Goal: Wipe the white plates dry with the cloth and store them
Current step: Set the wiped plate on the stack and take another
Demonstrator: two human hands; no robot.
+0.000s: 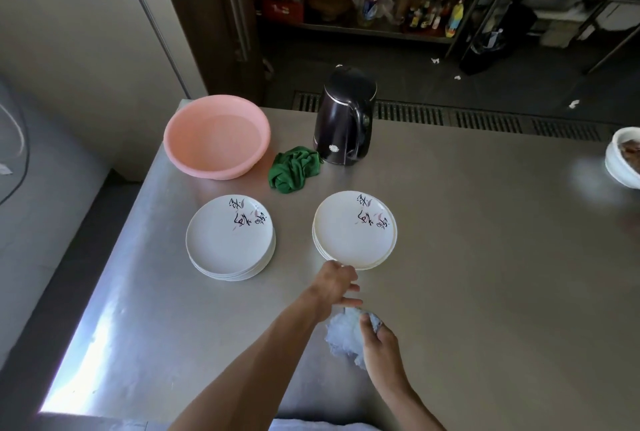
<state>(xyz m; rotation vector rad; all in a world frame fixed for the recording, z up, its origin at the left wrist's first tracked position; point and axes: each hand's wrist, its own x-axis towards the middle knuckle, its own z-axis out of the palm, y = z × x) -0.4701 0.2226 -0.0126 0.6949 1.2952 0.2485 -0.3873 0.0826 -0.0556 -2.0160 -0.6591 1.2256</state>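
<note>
Two stacks of round white printed plates sit on the grey steel worktop (pixel 485 257), left stack (pixel 228 240), right stack (pixel 353 233); left hand (pixel 337 283) fingers loosely straight, at right stack's near rim; right hand (pixel 381 344) grips crumpled pale-blue cloth (pixel 343 333) just beside it.

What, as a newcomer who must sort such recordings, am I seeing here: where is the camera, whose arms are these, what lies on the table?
There is no machine: a person works with bare hands. The one picture comes from a camera worn on the head, looking forward and down, so the arms enter from below. The right hand grips a crumpled pale cloth. The left hand, fingers loose, is at the near rim of the right plate stack; whether it touches is unclear. On the steel table there are also a left plate stack, a pink basin, a green rag, a black kettle and, at the right edge, a white bowl.
</note>
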